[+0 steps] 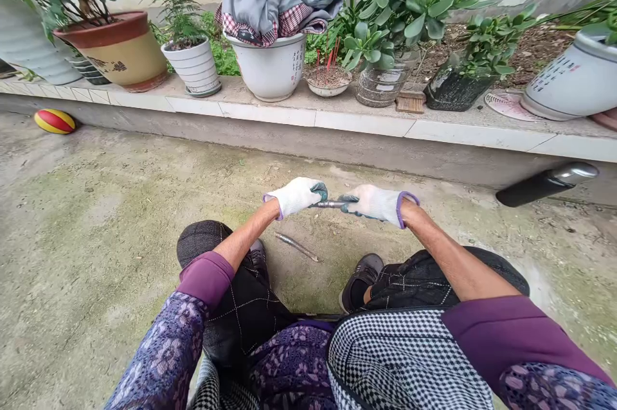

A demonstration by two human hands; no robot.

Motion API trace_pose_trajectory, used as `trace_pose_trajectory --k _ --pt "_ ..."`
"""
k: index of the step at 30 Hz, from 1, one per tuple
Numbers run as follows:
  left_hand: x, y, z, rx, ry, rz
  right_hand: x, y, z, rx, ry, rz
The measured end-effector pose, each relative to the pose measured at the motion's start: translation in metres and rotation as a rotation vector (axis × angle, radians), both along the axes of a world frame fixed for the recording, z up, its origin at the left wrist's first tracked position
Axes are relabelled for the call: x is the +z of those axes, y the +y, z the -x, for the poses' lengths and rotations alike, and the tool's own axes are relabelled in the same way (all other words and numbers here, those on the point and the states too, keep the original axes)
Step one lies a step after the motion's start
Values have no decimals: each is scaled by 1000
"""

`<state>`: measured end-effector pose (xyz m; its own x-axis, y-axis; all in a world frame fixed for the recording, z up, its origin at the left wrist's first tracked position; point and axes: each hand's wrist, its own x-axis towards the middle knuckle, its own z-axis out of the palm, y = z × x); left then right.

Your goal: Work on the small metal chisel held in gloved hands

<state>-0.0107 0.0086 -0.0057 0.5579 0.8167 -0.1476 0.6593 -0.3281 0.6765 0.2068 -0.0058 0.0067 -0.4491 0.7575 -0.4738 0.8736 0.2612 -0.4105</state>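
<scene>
My left hand [299,195], in a white glove with a dark green palm, is closed around the left end of a grey metal rod [330,204]. Gloved the same way, my right hand [370,202] grips the rod's other end, so only a short middle stretch shows. The rod lies about level, above the concrete between my knees. A second metal rod [297,247], ribbed at one end and narrower at the other, rests on the ground below my hands, apart from them. My fingers hide both ends of the held rod.
Ahead runs a low tiled ledge [270,113] bearing several potted plants, a white pot [267,69] topped with folded clothes, and a small brush [410,101]. A black flask-like cylinder [544,185] leans at right. A red-yellow ball [54,121] sits far left.
</scene>
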Motion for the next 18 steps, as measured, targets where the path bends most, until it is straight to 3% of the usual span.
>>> trace_pose_trajectory --k 3,7,13,16,18 --pt "1 -2 -3 95 -58 30 -6 11 -3 20 -10 -203" --pt "6 -5 -5 253 -204 154 -6 19 -8 -102 -20 -369" --pt "12 -8 -7 257 -428 341 0 29 -23 -261 48 -558" --pt "12 -9 -8 246 -487 389 9 28 -29 -445 267 -531" --pt "11 -9 -8 237 -485 398 18 21 -31 -584 497 -390"
